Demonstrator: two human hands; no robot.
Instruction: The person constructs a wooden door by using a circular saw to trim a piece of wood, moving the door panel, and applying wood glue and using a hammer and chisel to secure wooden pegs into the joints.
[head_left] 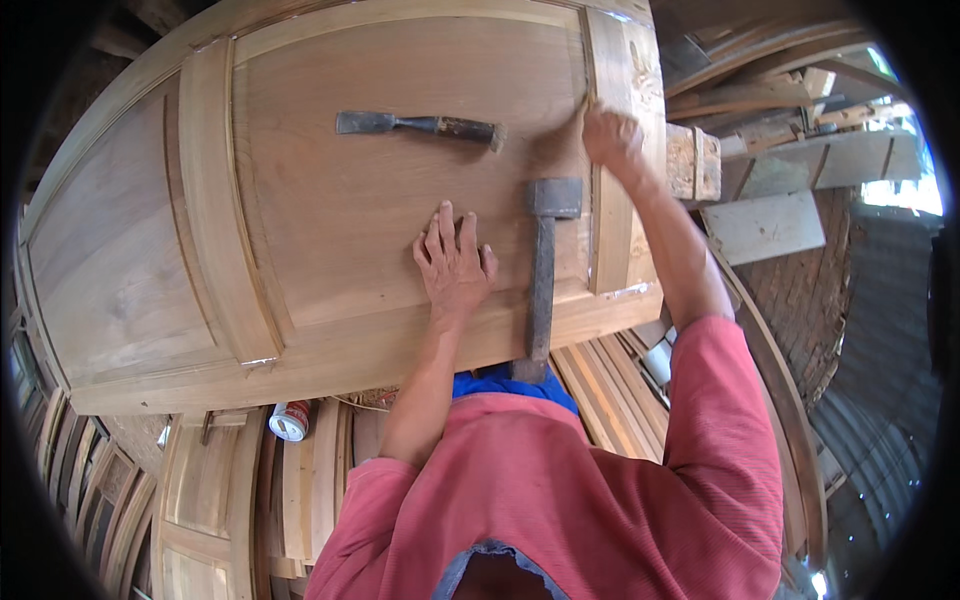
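A panelled wooden door [215, 210] lies flat in front of me. My left hand [455, 260] rests palm down on its large panel, fingers spread, holding nothing. My right hand [612, 136] is closed at the groove where that panel meets the right-hand crosspiece [612, 215]; whatever its fingers grip is hidden. A wide chisel [420, 126] with a dark wooden handle lies on the panel beyond my left hand, blade to the left. Between my hands lies a hammer [541, 270], its square metal head away from me and its handle crossing the door's near edge.
A red and white can [290, 421] stands below the door's near edge, beside another panelled wooden piece [200, 500]. Long wooden strips [610, 390] lie beneath the door. A wooden block [690, 160] juts out at the right, with stacked timber [770, 100] beyond.
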